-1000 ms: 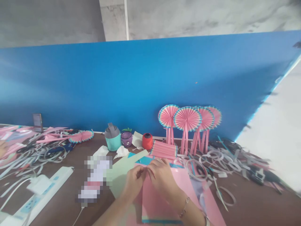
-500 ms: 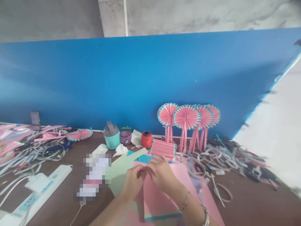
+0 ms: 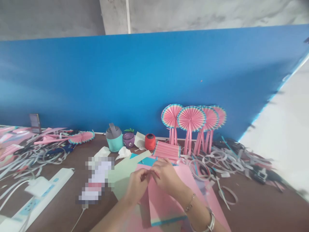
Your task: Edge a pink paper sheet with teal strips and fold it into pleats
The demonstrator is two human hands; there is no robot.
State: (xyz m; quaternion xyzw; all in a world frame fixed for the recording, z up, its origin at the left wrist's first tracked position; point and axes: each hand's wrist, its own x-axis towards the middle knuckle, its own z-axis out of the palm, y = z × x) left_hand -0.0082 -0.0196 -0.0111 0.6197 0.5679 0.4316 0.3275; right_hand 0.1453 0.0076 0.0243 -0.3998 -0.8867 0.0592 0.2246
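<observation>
A pink sheet of paper (image 3: 163,204) with a blue strip along its near edge is in front of me, raised a little at its left side. My right hand (image 3: 166,177) is closed in a pinch at the sheet's far left corner. Against it, fingertips almost touching, my left hand (image 3: 137,184) pinches the same corner; the exact spot is hidden by the fingers. Beneath lie more pink paper (image 3: 214,206), pale green paper (image 3: 120,175) and blue paper (image 3: 146,161). A pleated pink paper piece (image 3: 167,149) rests just beyond my hands.
Several round pink pleated fans (image 3: 191,118) lean on the blue partition (image 3: 135,80). A turquoise cup (image 3: 114,141), purple pot (image 3: 128,139) and red container (image 3: 150,141) stand at the back. Tangled strips (image 3: 224,161) lie right; a power strip (image 3: 41,199) lies left.
The pink sheet's near edge has shifted slightly to the right. Both hands keep their pinch at almost the same place, and the view has tilted a little.
</observation>
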